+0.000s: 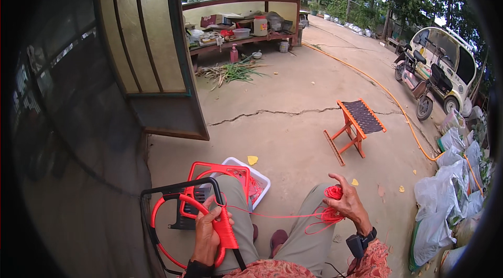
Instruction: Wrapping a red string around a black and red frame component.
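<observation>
My left hand (207,236) is closed round a red-and-black frame (226,230) with a curved red loop and black bars; its exact kind I cannot tell. My right hand (350,205) grips a small bundle of red cord (332,216) above my right knee, index finger stretched out and loose loops hanging below. A single strand runs between the frame and the bundle across my lap. Beyond my left knee stands a white plastic basin (266,179) with tangled red cord inside. Another red frame piece (222,166) overlaps the basin's left side, partly hidden by my leg.
An orange folding stool (362,116) with a dark woven seat stands ahead right. White sacks (435,210) line the right edge. An orange hose (387,86) crosses the cracked concrete. A metal door (157,42) is at left; green stalks (233,72) lie before a cluttered bench (246,37). A scooter (422,76) is parked far right.
</observation>
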A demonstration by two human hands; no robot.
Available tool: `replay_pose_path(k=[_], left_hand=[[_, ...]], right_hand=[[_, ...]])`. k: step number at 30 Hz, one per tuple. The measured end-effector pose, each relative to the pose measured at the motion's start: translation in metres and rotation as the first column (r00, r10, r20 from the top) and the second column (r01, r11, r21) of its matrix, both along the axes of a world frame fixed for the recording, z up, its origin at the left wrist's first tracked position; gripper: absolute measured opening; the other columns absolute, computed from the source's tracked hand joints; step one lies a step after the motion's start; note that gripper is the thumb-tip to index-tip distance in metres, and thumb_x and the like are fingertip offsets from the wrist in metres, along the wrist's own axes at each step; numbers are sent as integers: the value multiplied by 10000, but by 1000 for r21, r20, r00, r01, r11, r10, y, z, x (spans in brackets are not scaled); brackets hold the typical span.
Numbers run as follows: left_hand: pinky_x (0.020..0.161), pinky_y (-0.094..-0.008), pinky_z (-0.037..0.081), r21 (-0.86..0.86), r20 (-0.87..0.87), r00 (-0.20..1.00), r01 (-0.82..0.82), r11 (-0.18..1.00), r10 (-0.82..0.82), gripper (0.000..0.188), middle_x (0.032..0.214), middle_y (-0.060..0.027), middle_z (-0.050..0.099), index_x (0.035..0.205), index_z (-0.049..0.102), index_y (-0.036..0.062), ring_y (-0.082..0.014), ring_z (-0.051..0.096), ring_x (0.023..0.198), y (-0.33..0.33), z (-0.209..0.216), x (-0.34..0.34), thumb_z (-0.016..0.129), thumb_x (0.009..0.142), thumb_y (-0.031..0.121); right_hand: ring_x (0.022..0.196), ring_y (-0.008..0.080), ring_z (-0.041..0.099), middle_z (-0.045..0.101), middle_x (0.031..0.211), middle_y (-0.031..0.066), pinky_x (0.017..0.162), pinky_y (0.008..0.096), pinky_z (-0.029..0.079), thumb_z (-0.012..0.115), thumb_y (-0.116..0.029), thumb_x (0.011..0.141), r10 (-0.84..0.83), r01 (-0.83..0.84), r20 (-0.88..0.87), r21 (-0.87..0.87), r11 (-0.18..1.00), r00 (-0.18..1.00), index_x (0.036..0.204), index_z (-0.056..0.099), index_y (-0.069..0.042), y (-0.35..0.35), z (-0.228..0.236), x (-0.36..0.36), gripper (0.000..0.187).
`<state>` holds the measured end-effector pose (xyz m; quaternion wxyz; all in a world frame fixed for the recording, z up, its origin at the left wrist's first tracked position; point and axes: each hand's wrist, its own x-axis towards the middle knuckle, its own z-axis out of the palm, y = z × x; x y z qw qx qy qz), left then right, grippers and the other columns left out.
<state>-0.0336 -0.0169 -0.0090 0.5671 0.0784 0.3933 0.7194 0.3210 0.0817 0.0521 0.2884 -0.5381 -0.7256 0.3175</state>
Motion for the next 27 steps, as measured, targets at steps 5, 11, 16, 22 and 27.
replay_pose_path(k=[5,11,16,22,27], left_hand=[[539,-387,582,29,-6,998,66,997,-66,583,789,-163,614,1327,359,-2,-266,652,655,14,-4,-1,637,814,10],[538,-368,570,-16,-72,986,148,989,-149,505,763,-180,623,1266,393,-11,-267,639,589,28,9,15,646,834,56],[537,-375,570,-46,-80,982,167,985,-170,422,763,-187,622,1176,435,0,-280,649,605,23,11,21,658,822,50],[538,-376,571,-53,-68,973,218,974,-222,363,762,-212,624,1111,450,-1,-294,652,605,20,21,34,661,820,43],[531,-352,594,-37,-77,972,219,975,-221,292,812,-183,626,1051,484,-36,-260,676,684,19,16,29,654,827,42]], right_hand=[[601,217,572,567,657,120,631,334,478,652,-6,749,-501,419,215,334,844,838,1178,546,-81,8,-45,101,448],[623,136,539,593,693,62,621,275,456,651,-43,810,-501,449,137,290,845,855,995,634,-44,-5,-91,90,185],[703,73,515,612,788,11,657,233,443,656,-145,878,-110,62,-223,-210,976,969,1026,659,-32,-14,-38,-48,187],[722,77,533,603,796,-3,660,242,452,668,-279,887,183,-372,-481,-332,867,857,1124,629,-24,-18,-27,-144,350],[564,47,457,518,647,-30,496,224,364,644,-310,900,38,-473,-620,-555,684,783,908,627,-23,-16,-58,-156,287]])
